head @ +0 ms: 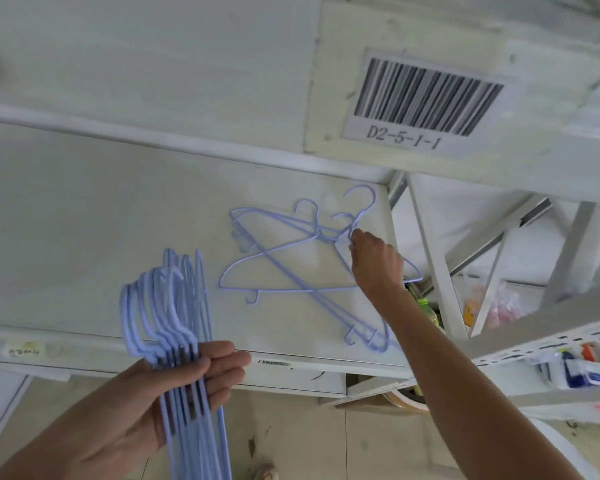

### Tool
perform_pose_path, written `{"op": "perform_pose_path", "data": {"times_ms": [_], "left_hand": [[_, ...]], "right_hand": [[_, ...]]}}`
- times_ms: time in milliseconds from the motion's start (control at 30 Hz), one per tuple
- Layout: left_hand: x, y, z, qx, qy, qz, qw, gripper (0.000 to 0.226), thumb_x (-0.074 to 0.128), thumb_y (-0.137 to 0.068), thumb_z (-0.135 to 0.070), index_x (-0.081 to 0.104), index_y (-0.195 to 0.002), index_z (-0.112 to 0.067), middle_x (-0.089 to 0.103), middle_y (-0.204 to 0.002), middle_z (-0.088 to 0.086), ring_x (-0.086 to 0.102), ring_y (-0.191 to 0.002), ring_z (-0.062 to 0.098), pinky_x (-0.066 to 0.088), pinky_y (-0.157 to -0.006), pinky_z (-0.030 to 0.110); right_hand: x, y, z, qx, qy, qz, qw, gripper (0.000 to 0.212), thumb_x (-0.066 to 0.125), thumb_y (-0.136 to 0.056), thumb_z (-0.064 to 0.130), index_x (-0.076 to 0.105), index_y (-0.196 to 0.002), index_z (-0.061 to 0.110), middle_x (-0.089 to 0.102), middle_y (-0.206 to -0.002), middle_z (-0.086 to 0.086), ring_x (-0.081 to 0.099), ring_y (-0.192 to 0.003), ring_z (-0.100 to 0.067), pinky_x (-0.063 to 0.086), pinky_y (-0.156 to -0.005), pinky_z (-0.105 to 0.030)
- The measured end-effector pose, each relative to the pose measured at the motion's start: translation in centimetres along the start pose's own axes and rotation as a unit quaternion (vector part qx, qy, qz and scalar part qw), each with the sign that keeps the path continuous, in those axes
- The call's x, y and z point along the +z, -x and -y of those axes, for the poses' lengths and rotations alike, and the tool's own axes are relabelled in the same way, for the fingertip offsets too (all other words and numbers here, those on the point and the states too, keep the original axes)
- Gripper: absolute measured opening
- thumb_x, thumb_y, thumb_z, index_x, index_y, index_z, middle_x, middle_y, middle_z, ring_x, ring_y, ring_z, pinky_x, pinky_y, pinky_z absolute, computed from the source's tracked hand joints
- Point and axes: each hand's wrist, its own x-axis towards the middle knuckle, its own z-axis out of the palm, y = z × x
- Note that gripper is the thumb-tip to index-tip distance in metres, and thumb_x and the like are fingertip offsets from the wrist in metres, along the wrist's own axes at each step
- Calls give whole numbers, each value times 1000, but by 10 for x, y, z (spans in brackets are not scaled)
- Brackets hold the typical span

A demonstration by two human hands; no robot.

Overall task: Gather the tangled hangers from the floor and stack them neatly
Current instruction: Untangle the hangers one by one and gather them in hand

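We see our left hand (174,386) at the near left, fingers (222,362) wrapped tight around a bundle (174,306) of pale blue hangers, their hooks lined up and pointing away from us over the near edge of a white shelf (84,209). Farther right, a loose tangle (291,258) of the same blue hangers lies flat on the shelf, frames crossing one another and hooks facing different ways. Our right hand (374,261) reaches across to the far right side of that tangle, fingers narrowed at the point where several hooks meet; whether they have closed on a wire we cannot tell from here. A barcode label (426,98) reading D2-5-1-1 is stuck on the shelf beam above, at far right. To the right, beyond the shelf's edge, white metal racking (440,271) holds bottles and packets, blurred. Below the shelf, tiled floor (291,438) shows between our arms.
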Motion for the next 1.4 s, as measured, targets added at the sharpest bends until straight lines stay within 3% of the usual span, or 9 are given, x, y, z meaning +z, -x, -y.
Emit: {"op": "perform_pose_path", "data": {"times_ms": [267, 500, 667, 833, 933, 1167, 1300, 1333, 1400], "left_hand": [[-4, 6, 0, 25, 17, -6, 1000, 88, 108, -21, -8, 80, -104, 5, 75, -120, 27, 76, -103, 41, 67, -68, 44], [-18, 4, 12, 37, 37, -38, 998, 31, 59, -77, 2, 81, -99, 3, 75, -119, 28, 78, -99, 38, 67, -66, 42], [-20, 15, 13, 32, 40, -44, 998, 70, 106, -37, -5, 81, -101, 4, 75, -119, 28, 77, -102, 41, 66, -67, 44], [-27, 17, 14, 44, 42, -55, 997, 72, 107, -38, -7, 80, -104, 3, 75, -121, 27, 76, -104, 41, 66, -70, 44], [-25, 13, 18, 64, 61, -51, 995, 25, 70, -73, 4, 81, -96, 4, 75, -116, 30, 79, -94, 40, 67, -64, 43], [-10, 8, 34, 65, 178, -65, 980, 53, 33, -99, 16, 83, -84, 6, 79, -101, 29, 81, -78, 36, 67, -60, 43], [-8, 8, 26, 52, 197, -18, 979, 66, -15, -102, 6, 39, -135, 25, 51, -138, 46, 54, -130, 52, 43, -114, 53], [-9, 10, 25, 74, 164, -68, 981, 68, -20, -99, 3, 30, -138, 27, 43, -144, 48, 45, -137, 53, 33, -119, 54], [-19, -2, 36, 80, 130, -41, 987, 54, 13, -106, 16, 64, -123, 16, 63, -131, 38, 67, -118, 47, 60, -97, 49]], "right_hand": [[-29, -38, 23, -165, 2, 20, 986, 13, 46, -104, 27, 58, -109, 24, 70, -102, -1, 69, -86, -37, 40, -61, -34], [-6, -65, 25, -87, -82, 137, 983, 14, 44, -101, 27, 58, -100, 26, 69, -106, -6, 63, -97, -36, 39, -70, -34], [14, -52, 21, -78, -82, 184, 976, 11, 45, -99, 22, 53, -94, 29, 65, -92, -1, 63, -89, -34, 43, -68, -35], [13, -63, 10, -128, -156, 206, 957, 18, 44, -104, 23, 46, -88, 31, 53, -75, 11, 54, -80, -24, 52, -77, -44], [7, -77, 12, -196, -101, 221, 950, 14, 43, -106, 32, 48, -93, 33, 55, -79, 12, 57, -86, -23, 51, -73, -39], [3, -97, 21, -223, 7, 270, 937, 12, 48, -105, 35, 59, -105, 31, 64, -102, 1, 61, -104, -28, 50, -82, -37], [19, -82, 20, -154, 22, 218, 963, 29, 60, -99, 24, 54, -127, 19, 55, -127, -9, 60, -118, -32, 52, -87, -44], [23, -79, 22, -124, 20, 202, 971, 35, 61, -97, 20, 50, -129, 15, 52, -130, -11, 62, -116, -36, 52, -85, -45], [29, -75, 26, -73, 13, 177, 981, 37, 59, -95, 14, 47, -129, 10, 53, -130, -14, 65, -111, -41, 51, -82, -45]]}}
